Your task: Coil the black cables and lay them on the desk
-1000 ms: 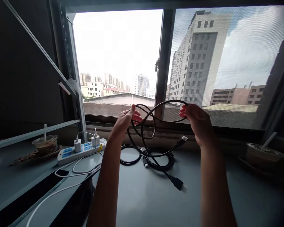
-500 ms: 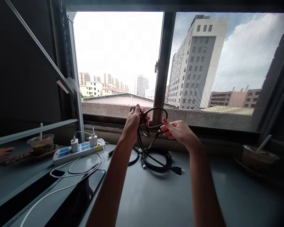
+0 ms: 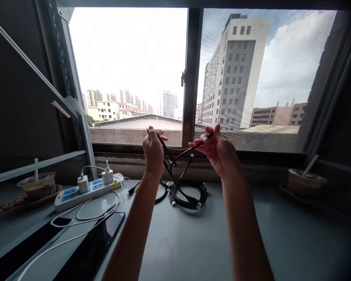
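Note:
Both my hands are raised in front of the window with a black cable (image 3: 179, 156) stretched between them. My left hand (image 3: 152, 150) is closed round gathered loops of it. My right hand (image 3: 218, 150) pinches a strand of the same cable, fingers partly curled. From my hands the cable hangs down to a coiled black bundle (image 3: 190, 193) with plugs, lying on the grey desk (image 3: 199, 242) by the window sill.
A white power strip (image 3: 87, 189) with chargers and white leads sits at the left. Behind it stands a plastic cup (image 3: 36, 186) with a straw. Dark flat devices (image 3: 76, 246) lie at the near left. Another cup (image 3: 305, 181) stands at the right.
The wide loop held between my hands has been drawn in and gathered. My right hand let go, moved toward the left hand, then took a strand again. The plug on the desk slid toward the coil.

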A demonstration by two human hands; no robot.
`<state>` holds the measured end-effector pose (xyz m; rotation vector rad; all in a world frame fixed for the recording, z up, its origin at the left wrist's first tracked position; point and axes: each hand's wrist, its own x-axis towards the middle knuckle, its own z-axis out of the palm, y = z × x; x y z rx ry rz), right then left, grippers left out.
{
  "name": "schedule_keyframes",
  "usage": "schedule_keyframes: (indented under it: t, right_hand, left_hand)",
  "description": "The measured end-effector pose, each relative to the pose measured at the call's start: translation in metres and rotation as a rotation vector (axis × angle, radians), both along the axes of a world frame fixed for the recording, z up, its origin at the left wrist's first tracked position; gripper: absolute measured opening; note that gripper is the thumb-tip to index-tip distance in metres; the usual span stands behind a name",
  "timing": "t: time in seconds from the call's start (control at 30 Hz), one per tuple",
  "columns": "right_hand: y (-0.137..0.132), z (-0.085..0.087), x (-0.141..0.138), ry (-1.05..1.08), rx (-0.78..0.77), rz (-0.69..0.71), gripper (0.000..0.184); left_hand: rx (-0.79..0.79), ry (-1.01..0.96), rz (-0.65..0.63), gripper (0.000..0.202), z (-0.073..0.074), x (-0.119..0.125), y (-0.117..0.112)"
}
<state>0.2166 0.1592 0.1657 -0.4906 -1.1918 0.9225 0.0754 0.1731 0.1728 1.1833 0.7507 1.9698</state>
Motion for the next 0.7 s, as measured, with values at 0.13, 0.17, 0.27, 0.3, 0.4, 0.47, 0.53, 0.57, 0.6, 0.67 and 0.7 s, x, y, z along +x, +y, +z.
schedule_keyframes:
  t: [0.13, 0.17, 0.27, 0.3, 0.4, 0.47, 0.53, 0.57, 0.6, 0.67, 0.7]
  right_hand:
    - [0.002, -0.002, 0.038, 0.048, -0.068, -0.066, 0.032]
    - [0.002, -0.004, 0.046, 0.058, -0.099, -0.078, 0.03]
    - [-0.003, -0.006, 0.068, 0.165, -0.194, -0.071, 0.023]
    - [-0.007, -0.006, 0.075, 0.195, -0.219, -0.055, 0.021]
    - [-0.021, -0.005, 0.096, 0.203, -0.277, -0.017, 0.024]
    - [-0.03, -0.005, 0.107, 0.2, -0.271, -0.032, 0.026]
    - [-0.036, -0.004, 0.111, 0.247, -0.191, -0.054, 0.026]
    - [-0.038, -0.004, 0.111, 0.28, -0.14, -0.049, 0.026]
    - [-0.039, -0.003, 0.11, 0.308, -0.092, -0.033, 0.027]
    - [-0.041, -0.001, 0.103, 0.344, -0.021, -0.012, 0.026]
    - [-0.042, 0.0, 0.099, 0.343, -0.005, -0.023, 0.025]
  left_hand:
    - [0.007, -0.152, -0.296, 0.035, 0.007, -0.029, -0.004]
    - [0.002, -0.129, -0.317, 0.036, 0.007, -0.036, -0.003]
    - [0.02, -0.022, -0.134, 0.037, 0.002, -0.054, 0.005]
    - [0.02, 0.015, -0.033, 0.038, -0.001, -0.059, 0.009]
    - [0.071, 0.127, 0.243, 0.039, -0.01, -0.072, 0.018]
    - [0.127, 0.214, 0.343, 0.039, -0.013, -0.077, 0.021]
    - [0.16, 0.285, 0.371, 0.04, -0.013, -0.077, 0.021]
    - [0.16, 0.304, 0.362, 0.04, -0.012, -0.075, 0.021]
    - [0.154, 0.312, 0.329, 0.041, -0.011, -0.071, 0.021]
    - [0.112, 0.311, 0.208, 0.041, -0.009, -0.061, 0.021]
    - [0.076, 0.312, 0.132, 0.041, -0.009, -0.056, 0.021]
